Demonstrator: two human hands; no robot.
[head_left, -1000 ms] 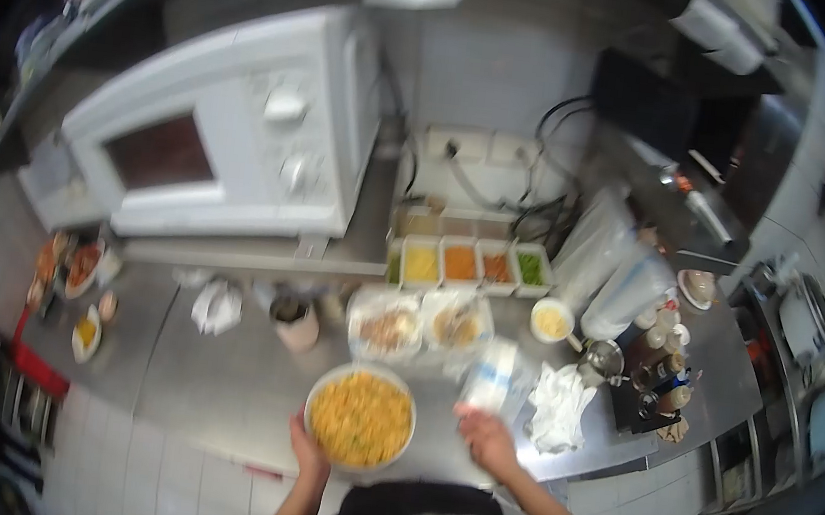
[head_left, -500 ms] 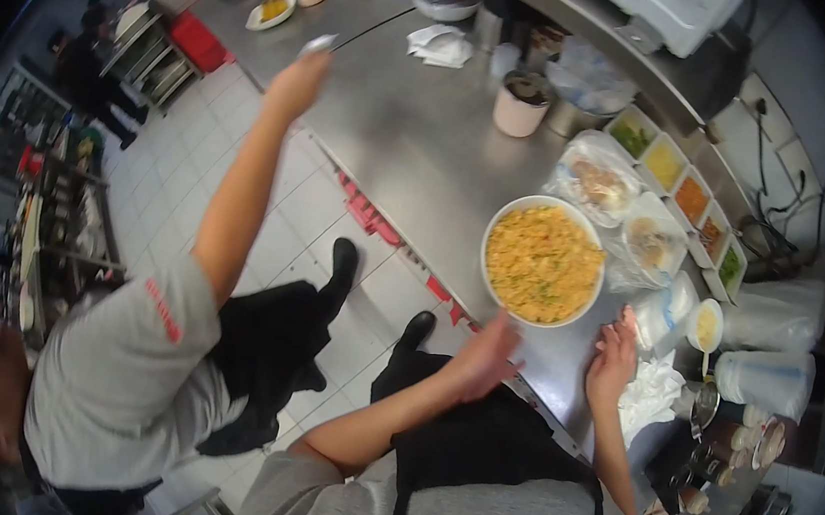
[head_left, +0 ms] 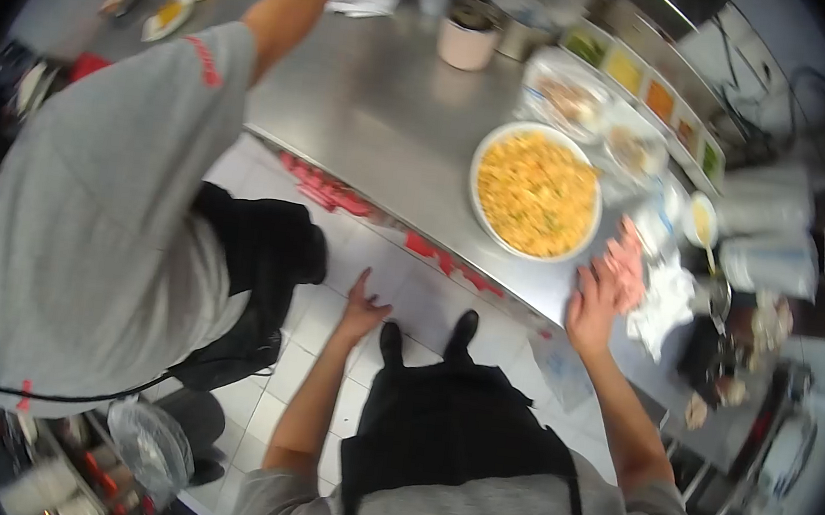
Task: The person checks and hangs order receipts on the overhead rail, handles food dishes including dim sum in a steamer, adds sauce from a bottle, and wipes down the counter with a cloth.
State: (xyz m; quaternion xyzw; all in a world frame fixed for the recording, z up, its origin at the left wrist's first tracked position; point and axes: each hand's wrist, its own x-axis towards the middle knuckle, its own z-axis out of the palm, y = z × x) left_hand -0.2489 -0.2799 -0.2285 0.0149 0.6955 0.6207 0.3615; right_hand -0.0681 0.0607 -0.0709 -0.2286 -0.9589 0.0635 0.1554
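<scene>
My left hand [head_left: 363, 311] hangs over the floor in front of the counter, its fingers apart and holding nothing. On the counter's right part my right hand [head_left: 592, 312] touches a pink item [head_left: 624, 265], which looks like a cloth or glove, with its fingers spread. A white bowl of orange-yellow rice-like food [head_left: 537, 193] stands up and left of my right hand. Beside the pink item lie a crumpled white cloth [head_left: 662, 304] and a white and blue packet [head_left: 658, 218]. Two plastic-wrapped containers [head_left: 566, 95] sit behind the bowl.
Close on the left stands a co-worker [head_left: 128, 187], one arm reaching over the steel counter [head_left: 378, 103]. At the back are a pink pot [head_left: 467, 45] and a row of ingredient trays [head_left: 625, 71]. A small white bowl [head_left: 702, 221] and bottles are on the right.
My left hand has moved away from the bowl, out over the floor. My right hand has come onto the pink item. The co-worker has come closer. The camera view has turned and shifted.
</scene>
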